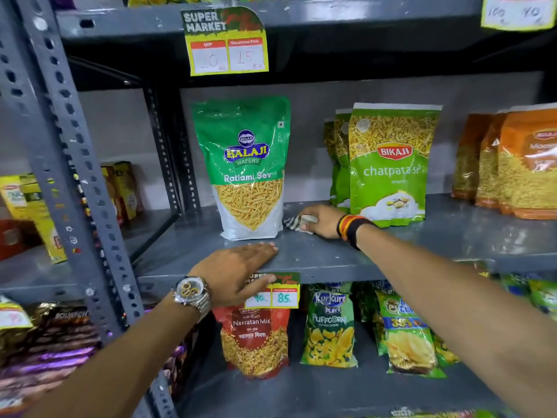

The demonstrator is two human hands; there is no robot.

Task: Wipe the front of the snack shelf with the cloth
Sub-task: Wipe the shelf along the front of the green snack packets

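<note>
Grey metal snack shelf point(376, 254) in shop aisle. Right hand point(321, 221) grip clenched on crumpled checked cloth point(297, 223), pressed on shelf beside green Balaji sev pouch point(244, 164). Left hand point(238, 270) flat, released, on shelf front edge.

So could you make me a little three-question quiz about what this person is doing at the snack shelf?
1. True or false: the right hand presses the cloth on the shelf.
2. The cloth lies between which two packets?
A. Balaji Ratlami Sev packet and Bikaji chatpata packet
B. Kurkure and Navratan Mix
C. Two orange packets
3. Fill in: the left hand rests flat on the shelf's front ____.

Key: 1 true; 2 A; 3 edge.
</note>
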